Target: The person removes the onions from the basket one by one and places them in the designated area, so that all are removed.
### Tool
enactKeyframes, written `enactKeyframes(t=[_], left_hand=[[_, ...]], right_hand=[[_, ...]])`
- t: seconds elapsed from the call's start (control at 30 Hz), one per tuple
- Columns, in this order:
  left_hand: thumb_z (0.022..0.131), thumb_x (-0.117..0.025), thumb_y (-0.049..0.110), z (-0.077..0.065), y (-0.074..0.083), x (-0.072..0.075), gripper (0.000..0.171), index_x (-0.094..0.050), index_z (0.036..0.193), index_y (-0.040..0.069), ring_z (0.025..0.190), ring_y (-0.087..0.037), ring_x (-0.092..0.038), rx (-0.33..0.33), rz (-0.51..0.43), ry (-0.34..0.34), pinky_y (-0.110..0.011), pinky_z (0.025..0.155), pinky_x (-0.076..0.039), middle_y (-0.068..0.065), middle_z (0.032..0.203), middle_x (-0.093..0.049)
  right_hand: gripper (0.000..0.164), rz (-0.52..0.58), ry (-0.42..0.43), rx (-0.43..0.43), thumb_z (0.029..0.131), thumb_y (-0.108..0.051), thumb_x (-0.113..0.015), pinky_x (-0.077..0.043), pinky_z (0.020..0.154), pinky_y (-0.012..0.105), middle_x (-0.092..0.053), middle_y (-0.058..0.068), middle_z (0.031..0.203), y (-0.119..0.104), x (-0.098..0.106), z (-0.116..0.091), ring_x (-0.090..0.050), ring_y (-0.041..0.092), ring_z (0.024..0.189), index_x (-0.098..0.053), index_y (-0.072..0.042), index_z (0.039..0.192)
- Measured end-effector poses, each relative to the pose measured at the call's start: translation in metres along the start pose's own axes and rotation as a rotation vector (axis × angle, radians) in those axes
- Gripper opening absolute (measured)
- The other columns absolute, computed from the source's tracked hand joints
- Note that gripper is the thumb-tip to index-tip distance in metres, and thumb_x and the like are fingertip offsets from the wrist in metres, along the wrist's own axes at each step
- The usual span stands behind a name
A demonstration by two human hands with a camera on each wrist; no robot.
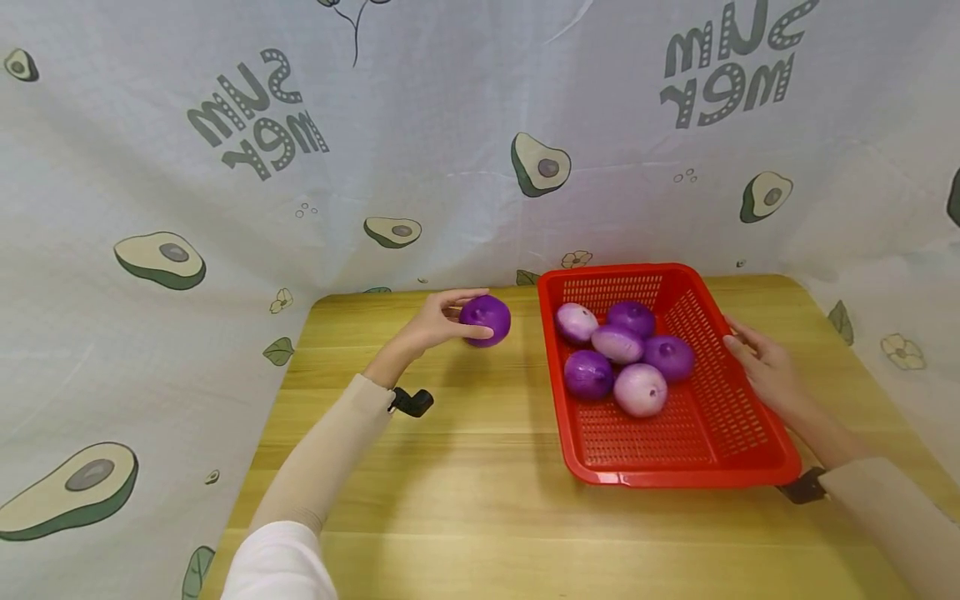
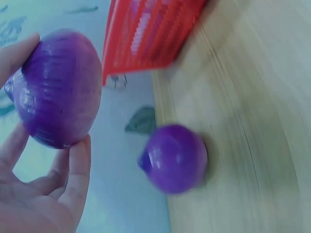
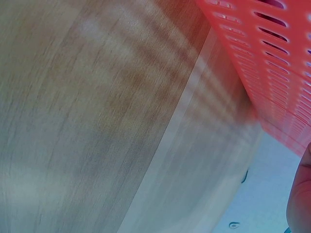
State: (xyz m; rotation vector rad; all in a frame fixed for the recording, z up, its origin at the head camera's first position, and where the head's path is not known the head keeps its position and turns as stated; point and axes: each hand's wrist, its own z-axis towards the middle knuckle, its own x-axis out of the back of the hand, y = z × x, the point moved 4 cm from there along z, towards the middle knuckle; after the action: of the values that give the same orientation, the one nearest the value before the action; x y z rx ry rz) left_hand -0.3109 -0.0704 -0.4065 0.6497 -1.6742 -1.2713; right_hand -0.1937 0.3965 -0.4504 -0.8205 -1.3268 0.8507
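My left hand [image 1: 433, 323] holds a purple onion [image 1: 486, 322] between thumb and fingers, left of the red plastic basket [image 1: 675, 479]. In the left wrist view this held onion [image 2: 63, 90] is off the table, and a second purple onion [image 2: 176, 159] sits on the wood. That second onion cannot be made out in the head view. My right hand [image 1: 768, 371] grips the basket's right rim, thumb on the inner side. Several onions lie inside the basket, some deep purple [image 1: 588, 374], others paler [image 1: 641, 390]. Only part of the right hand [image 3: 300, 199] shows in its wrist view.
The wooden table [image 1: 450, 500] runs under both arms. Behind it and at its sides hangs a pale curtain [image 1: 442, 150] printed with avocados and lettering. Black wrist cameras [image 1: 412, 402] are strapped to both wrists.
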Motion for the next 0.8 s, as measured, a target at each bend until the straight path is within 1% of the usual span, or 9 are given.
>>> enactKeyframes(t=[0.17,0.23,0.37,0.47,0.63,0.8], left_hand=[[0.079,-0.087,0.021,-0.005,-0.017,0.025,0.064,-0.062,0.137,0.023,0.122,-0.03,-0.052,0.06,-0.018,0.1,-0.046,0.098,-0.048,-0.007,0.135,-0.057],[0.078,-0.087,0.02,-0.006,-0.025,0.034,0.065,-0.062,0.138,0.021,0.121,-0.033,-0.053,0.075,-0.02,0.137,-0.047,0.097,-0.049,-0.01,0.135,-0.056],[0.078,-0.087,0.017,-0.008,-0.042,0.048,0.068,-0.059,0.14,0.016,0.119,-0.036,-0.053,0.109,-0.037,0.199,-0.047,0.096,-0.05,-0.015,0.136,-0.056],[0.078,-0.087,0.013,-0.008,-0.055,0.055,0.071,-0.057,0.143,0.013,0.119,-0.037,-0.053,0.14,-0.051,0.231,-0.047,0.096,-0.049,-0.018,0.137,-0.054],[0.078,-0.086,0.012,-0.008,-0.073,0.062,0.071,-0.056,0.143,0.014,0.121,-0.036,-0.05,0.196,-0.031,0.277,-0.048,0.1,-0.046,-0.017,0.138,-0.052],[0.079,-0.086,0.014,-0.005,-0.089,0.066,0.073,-0.054,0.145,0.015,0.124,-0.036,-0.048,0.23,0.008,0.296,-0.049,0.103,-0.043,-0.014,0.143,-0.051]], right_hand=[[0.057,0.01,-0.002,-0.006,0.108,-0.025,-0.044,-0.056,0.054,0.024,-0.053,-0.015,0.101,0.0,0.001,0.0,-0.065,0.002,0.07,-0.025,0.001,0.155],[0.057,0.016,0.0,-0.008,0.108,-0.025,-0.044,-0.056,0.055,0.024,-0.053,-0.016,0.101,0.0,0.001,0.001,-0.066,0.002,0.07,-0.026,0.0,0.155],[0.056,-0.032,0.009,0.016,0.108,-0.024,-0.045,-0.052,0.051,0.022,-0.054,-0.019,0.099,0.0,0.001,0.001,-0.062,0.002,0.067,-0.027,0.001,0.155],[0.056,-0.065,0.012,0.029,0.108,-0.024,-0.045,-0.05,0.05,0.022,-0.054,-0.02,0.098,0.0,0.001,0.002,-0.061,0.002,0.067,-0.027,0.003,0.154],[0.056,-0.032,-0.006,0.019,0.108,-0.022,-0.044,-0.055,0.054,0.025,-0.055,-0.018,0.1,0.002,0.001,0.001,-0.065,0.003,0.072,-0.025,0.0,0.156],[0.056,-0.011,0.001,0.02,0.108,-0.022,-0.045,-0.055,0.054,0.024,-0.055,-0.017,0.1,0.004,0.0,0.0,-0.065,0.003,0.071,-0.026,0.0,0.155]])
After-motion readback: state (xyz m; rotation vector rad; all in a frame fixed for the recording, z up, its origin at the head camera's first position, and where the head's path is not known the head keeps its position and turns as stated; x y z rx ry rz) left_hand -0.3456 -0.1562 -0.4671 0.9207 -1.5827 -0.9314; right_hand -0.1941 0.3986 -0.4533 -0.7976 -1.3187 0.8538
